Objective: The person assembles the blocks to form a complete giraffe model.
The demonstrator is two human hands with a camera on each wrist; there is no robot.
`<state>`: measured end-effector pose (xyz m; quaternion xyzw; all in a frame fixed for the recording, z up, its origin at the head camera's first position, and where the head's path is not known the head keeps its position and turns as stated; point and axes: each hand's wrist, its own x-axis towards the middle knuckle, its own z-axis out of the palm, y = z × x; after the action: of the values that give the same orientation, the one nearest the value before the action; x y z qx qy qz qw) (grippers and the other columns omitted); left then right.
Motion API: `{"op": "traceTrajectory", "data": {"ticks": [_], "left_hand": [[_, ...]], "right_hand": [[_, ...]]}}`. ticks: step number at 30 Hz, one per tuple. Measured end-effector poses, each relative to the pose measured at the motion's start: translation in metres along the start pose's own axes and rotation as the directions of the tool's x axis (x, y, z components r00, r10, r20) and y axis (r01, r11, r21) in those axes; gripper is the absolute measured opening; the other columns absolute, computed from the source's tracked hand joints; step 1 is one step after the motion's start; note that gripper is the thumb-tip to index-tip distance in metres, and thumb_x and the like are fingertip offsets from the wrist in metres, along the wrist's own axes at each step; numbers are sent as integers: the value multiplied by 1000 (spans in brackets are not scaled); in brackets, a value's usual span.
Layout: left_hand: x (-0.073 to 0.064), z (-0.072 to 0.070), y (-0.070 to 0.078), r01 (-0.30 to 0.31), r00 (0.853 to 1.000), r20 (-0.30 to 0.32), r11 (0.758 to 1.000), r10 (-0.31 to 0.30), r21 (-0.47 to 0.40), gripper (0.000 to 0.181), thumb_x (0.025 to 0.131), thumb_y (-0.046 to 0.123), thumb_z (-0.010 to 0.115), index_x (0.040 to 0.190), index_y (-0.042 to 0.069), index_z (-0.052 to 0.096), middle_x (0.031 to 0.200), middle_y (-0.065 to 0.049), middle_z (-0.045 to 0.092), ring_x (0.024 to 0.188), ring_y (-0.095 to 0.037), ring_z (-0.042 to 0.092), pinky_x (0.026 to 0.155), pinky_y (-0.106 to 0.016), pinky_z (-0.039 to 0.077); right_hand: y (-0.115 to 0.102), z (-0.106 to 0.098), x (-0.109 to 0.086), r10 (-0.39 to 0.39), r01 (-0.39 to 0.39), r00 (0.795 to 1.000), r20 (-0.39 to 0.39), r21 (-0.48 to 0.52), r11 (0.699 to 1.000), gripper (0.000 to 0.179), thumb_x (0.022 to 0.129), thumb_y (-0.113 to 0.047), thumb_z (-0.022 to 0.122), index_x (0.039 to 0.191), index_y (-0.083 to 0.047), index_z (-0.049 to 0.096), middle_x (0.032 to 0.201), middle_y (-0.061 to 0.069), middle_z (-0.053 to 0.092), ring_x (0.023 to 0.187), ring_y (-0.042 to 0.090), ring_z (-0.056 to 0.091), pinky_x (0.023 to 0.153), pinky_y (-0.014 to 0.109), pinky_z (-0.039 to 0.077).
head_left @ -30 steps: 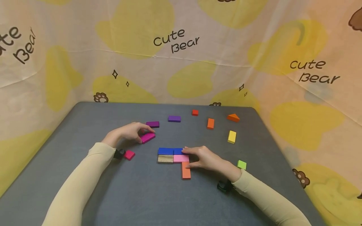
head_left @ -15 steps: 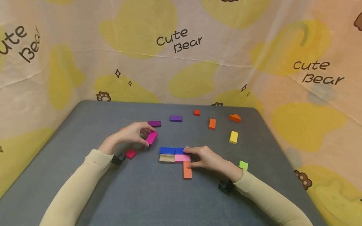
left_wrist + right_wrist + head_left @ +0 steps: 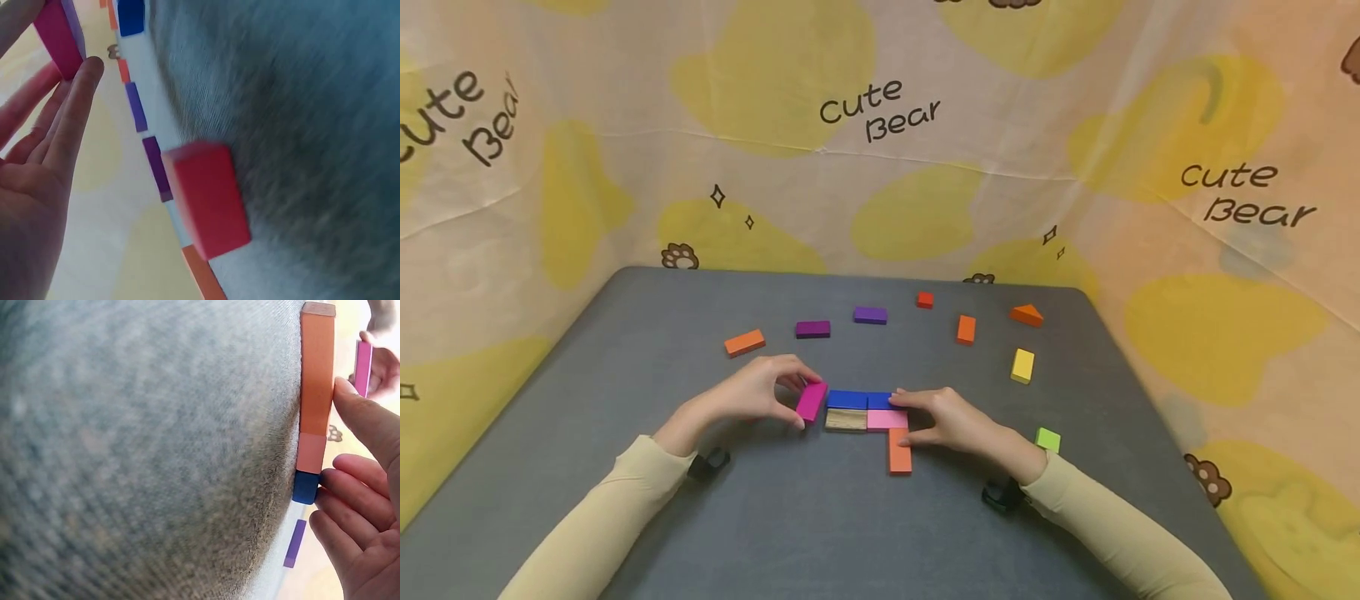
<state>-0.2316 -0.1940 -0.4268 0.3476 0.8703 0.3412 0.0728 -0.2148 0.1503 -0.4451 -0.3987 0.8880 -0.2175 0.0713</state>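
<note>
My left hand [image 3: 766, 389] pinches a magenta block [image 3: 811, 402] between thumb and fingertips, tilted, just left of a group of blocks. That group has two blue blocks [image 3: 847, 401] in a row, a wood-grain block [image 3: 846, 420] and a pink block [image 3: 887, 420] in front of them, and an orange block [image 3: 899, 452] pointing toward me. My right hand [image 3: 951, 422] rests at the group's right side, its thumb at the orange block and its fingertips at the right blue block. In the left wrist view a red block [image 3: 209, 200] lies near; the left hand hides it from the head view.
Behind the group lie an orange block [image 3: 745, 343], a dark purple block [image 3: 813, 330], a violet block [image 3: 870, 316] and a red cube [image 3: 925, 300]. Further right are another orange block [image 3: 966, 329], an orange triangle [image 3: 1027, 315], a yellow block [image 3: 1022, 366] and a green block [image 3: 1048, 440].
My left hand has brought the magenta block toward me and right, up beside the group, turning it more upright. The orange block at the back left has come into view. The right hand stays put.
</note>
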Motion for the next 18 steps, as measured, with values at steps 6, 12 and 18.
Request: {"op": "traceTrajectory", "data": {"ticks": [6,12,18], "left_hand": [[-9,11,10,-19,1000,-3,1000,19,-9,58,63,32,88,114,18,64,105,9,63,92,-5,64,85,-31,53],[-17,25,17,-26,999,22,1000,26,2,58,63,38,87,112,19,63,104,11,61,90,-4,63,83,-28,53],[-20,34,24,-15,999,48,1000,14,7,57,63,40,87,111,19,63,103,12,60,89,-6,63,81,-26,52]], "right_hand": [[0,0,-1,-4,4,1000,-2,6,1000,64,80,-40,73,135,-14,54,138,4,53,126,16,52,99,34,45],[-1,0,-1,-6,6,1000,4,9,1000,64,80,-40,73,136,-14,54,138,4,53,126,17,52,99,35,45],[-1,0,0,-2,2,1000,0,10,1000,64,80,-40,74,135,-14,55,138,4,53,126,16,52,100,35,45]]}}
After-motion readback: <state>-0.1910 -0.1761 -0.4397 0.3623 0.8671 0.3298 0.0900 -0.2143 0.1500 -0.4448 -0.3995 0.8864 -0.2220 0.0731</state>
